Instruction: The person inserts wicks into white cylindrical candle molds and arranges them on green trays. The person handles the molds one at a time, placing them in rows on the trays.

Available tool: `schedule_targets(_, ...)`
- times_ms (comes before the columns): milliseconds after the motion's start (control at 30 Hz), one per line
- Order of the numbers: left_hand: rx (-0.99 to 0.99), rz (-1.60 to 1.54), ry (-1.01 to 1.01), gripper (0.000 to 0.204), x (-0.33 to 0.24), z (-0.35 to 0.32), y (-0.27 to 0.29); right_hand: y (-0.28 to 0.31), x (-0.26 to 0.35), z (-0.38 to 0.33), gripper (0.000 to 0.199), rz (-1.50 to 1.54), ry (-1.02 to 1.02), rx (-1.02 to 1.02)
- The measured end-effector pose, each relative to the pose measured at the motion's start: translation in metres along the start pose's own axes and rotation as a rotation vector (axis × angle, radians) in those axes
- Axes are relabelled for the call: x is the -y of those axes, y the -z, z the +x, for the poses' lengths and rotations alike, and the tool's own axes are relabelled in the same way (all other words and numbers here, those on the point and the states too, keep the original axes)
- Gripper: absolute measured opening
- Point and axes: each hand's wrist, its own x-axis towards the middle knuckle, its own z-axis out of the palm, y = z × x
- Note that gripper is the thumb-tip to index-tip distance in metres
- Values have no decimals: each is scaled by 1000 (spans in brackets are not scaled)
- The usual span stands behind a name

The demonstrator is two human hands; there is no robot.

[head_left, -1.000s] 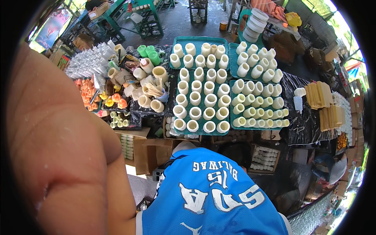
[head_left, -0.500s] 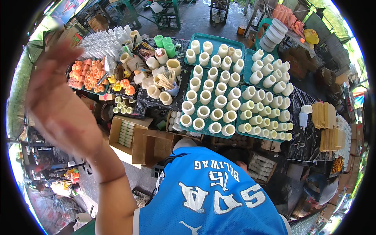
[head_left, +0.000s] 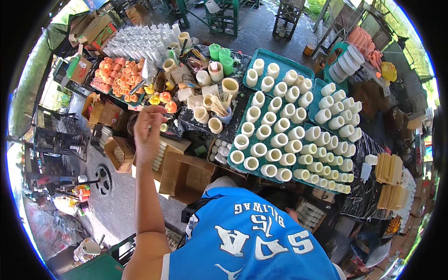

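Note:
My left hand [head_left: 149,128] is raised at the left end of the table, above the cardboard boxes. Its fingers are loosely bent and apart, and nothing shows in them. Nearest it in the picture are small orange and yellow pieces [head_left: 165,97] and a few pale cylinders. Of my right hand [head_left: 292,215] only a small patch of skin shows beside my blue jersey; the fingers are hidden. Rows of cream, hollow, candle-like cylinders [head_left: 281,125] stand upright on green trays [head_left: 237,166] to the right. Thin sticks [head_left: 220,105] fill a small container among larger cream cylinders.
An open cardboard box [head_left: 169,179] stands below the table's front edge. White candle-like pieces [head_left: 140,41] and orange ones [head_left: 118,77] crowd the far left. Yellowish slabs [head_left: 388,169] are stacked at the right. Green metal frames [head_left: 223,21] stand behind on the floor.
My left hand has come down and away from close to the camera, toward the table's left end. The view has shifted, so the table sits further right and lower.

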Motion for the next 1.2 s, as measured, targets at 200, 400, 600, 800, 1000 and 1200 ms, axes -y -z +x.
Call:
schedule_targets(200, 132, 40, 187, 17, 80, 39, -25, -27, 46, -13, 40, -84, 69, -39)
schedule_targets(400, 270, 74, 307, 22, 148, 65, -41, -49, 63, -43, 48, -89, 68, -102)
schedule_targets(600, 345, 56, 335, 18, 175, 77, -45, -44, -14, -40, 45, -269, 221, -68)
schedule_targets(800, 354, 37, 384, 18, 212, 89, -38, -38, -88, -7, 43, -776, 383, -143)
schedule_targets(1000, 400, 88, 350, 25, 241, 121, -41, -69, -66, -62, 37, -1063, 637, -165)
schedule_targets(1200, 283, 158, 208, 34, 310, 211, -76, -97, -31, -128, 41, -151, 165, -209)
